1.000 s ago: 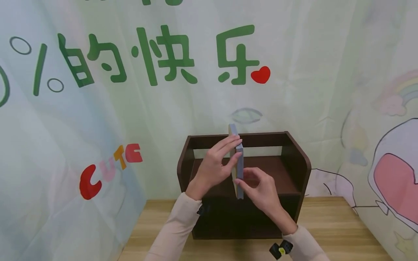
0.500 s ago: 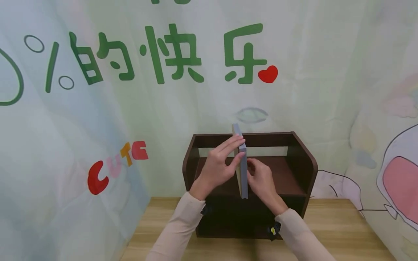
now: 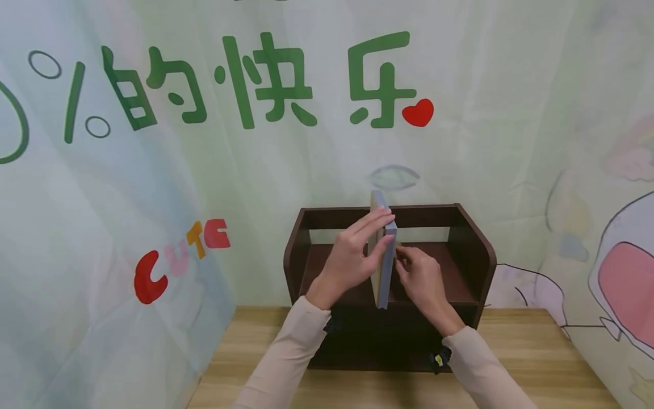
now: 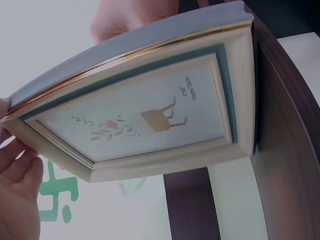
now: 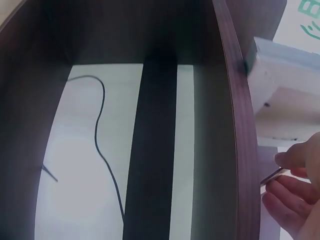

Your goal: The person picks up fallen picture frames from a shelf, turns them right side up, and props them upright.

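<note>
One picture frame (image 3: 386,272) was long way up, reaching down from the left hand (image 3: 352,253), whose fingers pinched its top. Close to its back, the right hand (image 3: 422,278) pinched a thin strip (image 5: 272,176) in its fingers.

The frame (image 3: 385,278) is between the two hands: the left hand (image 3: 352,253) is at its left side and reaches on its top edge, the right hand (image 3: 423,275) is at its right side, with a thin piece (image 5: 272,176) in its pinch. The shelf (image 3: 467,247) extends to the left, to the right and behind both hands. The table (image 3: 531,352) lies lower than the hands, under the shelf. The curtain (image 3: 286,170) is farther behind, and also at both sides.
</note>
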The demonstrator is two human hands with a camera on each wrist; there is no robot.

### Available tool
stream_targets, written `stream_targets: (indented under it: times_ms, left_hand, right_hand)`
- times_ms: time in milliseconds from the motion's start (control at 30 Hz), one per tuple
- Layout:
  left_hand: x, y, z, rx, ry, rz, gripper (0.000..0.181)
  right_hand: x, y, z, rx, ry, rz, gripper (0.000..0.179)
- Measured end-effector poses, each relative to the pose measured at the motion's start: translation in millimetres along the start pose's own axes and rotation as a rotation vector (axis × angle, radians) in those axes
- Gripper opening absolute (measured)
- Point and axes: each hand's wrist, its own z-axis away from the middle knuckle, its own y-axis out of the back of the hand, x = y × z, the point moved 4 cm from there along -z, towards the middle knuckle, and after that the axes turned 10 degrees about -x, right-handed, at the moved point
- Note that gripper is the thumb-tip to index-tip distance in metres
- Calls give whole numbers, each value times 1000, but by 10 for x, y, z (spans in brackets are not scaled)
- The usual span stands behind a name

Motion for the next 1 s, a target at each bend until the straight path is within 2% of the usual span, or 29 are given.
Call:
stream_targets:
  times_ms: [400,700,833,1000]
  left_hand:
    - [86,-221,-186,-82,-18,-55,37]
    - [175,-439,-294,-152,-2,-46,36]
    - [233,-530,-362,-177,-6,-55,35]
    - [234,-586,-385,-185,20,-58,35]
  right_hand:
    - [116,210,74,59,-37,59,21]
    - [234,249,159,24,-102,62,15]
    - [282,251,195,43,-114,65,13]
    - [314,241,211,65,-121,56,13]
